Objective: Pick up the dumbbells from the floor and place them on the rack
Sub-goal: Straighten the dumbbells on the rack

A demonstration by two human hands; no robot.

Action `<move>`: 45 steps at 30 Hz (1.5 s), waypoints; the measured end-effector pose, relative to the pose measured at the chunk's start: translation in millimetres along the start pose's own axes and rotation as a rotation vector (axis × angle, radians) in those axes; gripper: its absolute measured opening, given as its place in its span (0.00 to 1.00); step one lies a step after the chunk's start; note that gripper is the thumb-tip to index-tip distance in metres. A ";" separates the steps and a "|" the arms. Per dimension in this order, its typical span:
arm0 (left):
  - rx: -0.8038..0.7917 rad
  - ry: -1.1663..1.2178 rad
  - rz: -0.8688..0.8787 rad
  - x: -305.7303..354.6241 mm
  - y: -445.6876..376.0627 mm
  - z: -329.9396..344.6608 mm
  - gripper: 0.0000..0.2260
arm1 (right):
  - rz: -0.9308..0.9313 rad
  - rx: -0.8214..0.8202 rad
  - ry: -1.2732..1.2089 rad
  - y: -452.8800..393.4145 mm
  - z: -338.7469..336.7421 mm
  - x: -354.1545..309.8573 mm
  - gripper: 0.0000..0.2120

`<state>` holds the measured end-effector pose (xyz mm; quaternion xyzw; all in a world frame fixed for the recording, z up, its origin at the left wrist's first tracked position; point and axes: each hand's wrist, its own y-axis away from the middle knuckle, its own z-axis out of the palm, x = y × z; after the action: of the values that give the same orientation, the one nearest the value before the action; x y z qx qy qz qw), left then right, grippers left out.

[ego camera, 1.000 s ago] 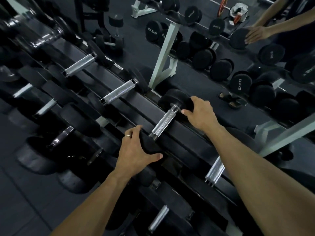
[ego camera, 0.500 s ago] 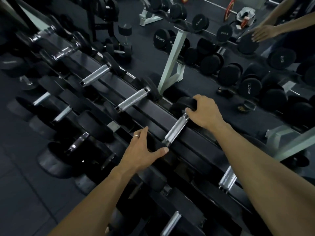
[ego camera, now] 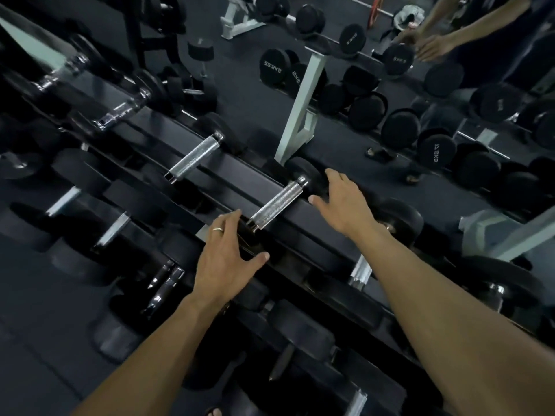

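Note:
A black dumbbell with a knurled chrome handle (ego camera: 277, 205) lies across the top tier of the dark rack (ego camera: 246, 175). My left hand (ego camera: 228, 256), with a ring on one finger, hovers over the dumbbell's near head, fingers spread and thumb out. My right hand (ego camera: 345, 205) is beside the far head (ego camera: 303, 172), fingers apart and only lightly touching it, if at all. Neither hand grips the handle.
More dumbbells fill the same tier to the left (ego camera: 193, 157) and right (ego camera: 359, 271), and the lower tiers (ego camera: 114, 223). Behind the rack a mirror seems to show a white rack leg (ego camera: 303, 106), rows of dumbbells and reflected arms (ego camera: 435, 46). Dark floor lies at lower left.
Both hands have loosened from the dumbbell's heads and spread their fingers. The dumbbell stays on the top tier. The view has shifted slightly.

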<state>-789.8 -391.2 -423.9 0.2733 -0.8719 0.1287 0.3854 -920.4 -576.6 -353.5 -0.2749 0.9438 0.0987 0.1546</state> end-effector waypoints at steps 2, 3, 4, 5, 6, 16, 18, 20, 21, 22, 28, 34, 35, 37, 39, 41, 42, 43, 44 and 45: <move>-0.064 0.023 -0.036 -10.0 -12.5 0.4 0.44 | 0.015 0.000 -0.029 -11.7 3.1 -6.1 0.26; -0.083 0.029 -0.038 -14.5 -17.9 1.9 0.45 | 0.016 0.001 -0.040 -17.1 4.5 -8.2 0.24; -0.097 0.039 -0.031 -17.8 -22.6 3.6 0.45 | 0.020 0.004 -0.051 -22.1 6.1 -9.4 0.21; -0.109 0.058 -0.022 -20.6 -26.5 5.0 0.45 | 0.031 0.011 -0.060 -26.6 7.8 -10.0 0.18; -0.117 0.078 -0.016 -22.9 -29.8 5.8 0.45 | 0.045 0.024 -0.063 -30.7 8.9 -10.2 0.14; -0.098 0.111 -0.048 -21.7 -37.3 0.6 0.42 | -0.005 0.043 0.034 -52.4 12.3 -11.9 0.05; -0.092 0.125 -0.073 -19.0 -32.9 4.2 0.42 | -0.031 0.033 0.063 -57.5 11.3 -12.1 0.06; -0.072 0.145 -0.094 -16.8 -28.4 10.1 0.42 | -0.050 0.018 0.073 -61.8 9.8 -12.9 0.05; -0.059 0.151 -0.100 -15.2 -26.6 12.6 0.42 | -0.060 0.016 0.077 -63.3 9.7 -13.0 0.06; -0.049 0.151 -0.104 -14.1 -25.2 14.4 0.42 | -0.071 0.018 0.080 -64.3 10.5 -12.6 0.06; -0.056 0.132 -0.127 -10.2 -22.6 14.1 0.42 | -0.096 0.048 0.077 -65.2 13.7 -10.0 0.06; -0.137 0.096 -0.160 -8.8 -25.7 8.7 0.45 | -0.102 0.038 0.075 -64.6 12.4 -11.9 0.06; -0.148 0.085 -0.161 -9.0 -26.7 7.5 0.46 | -0.101 0.029 0.091 -64.8 11.5 -13.4 0.06; -0.166 0.074 -0.171 -7.7 -27.6 4.0 0.47 | -0.123 0.029 0.137 -64.3 11.0 -17.5 0.11; -0.164 0.070 -0.170 -8.3 -27.5 -2.3 0.48 | -0.169 0.047 0.160 -63.4 12.2 -24.8 0.18; -0.133 0.063 -0.147 -13.8 -27.1 -13.1 0.45 | -0.216 0.077 0.136 -64.9 13.0 -38.8 0.23; -0.111 0.050 -0.133 -17.5 -27.5 -20.6 0.43 | -0.235 0.091 0.124 -67.2 13.1 -48.0 0.24; -0.086 0.032 -0.123 -21.8 -28.8 -28.8 0.41 | -0.250 0.098 0.111 -70.8 14.5 -57.7 0.25; -0.059 0.010 -0.116 -27.2 -31.1 -37.4 0.40 | -0.264 0.096 0.095 -74.7 16.4 -68.2 0.25; -0.036 -0.016 -0.110 -33.2 -34.5 -46.3 0.39 | -0.272 0.085 0.076 -79.2 19.5 -78.9 0.26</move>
<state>-723.8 -386.7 -417.1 0.3147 -0.8607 0.0894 0.3900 -809.1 -598.5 -352.5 -0.3971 0.9063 0.0260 0.1421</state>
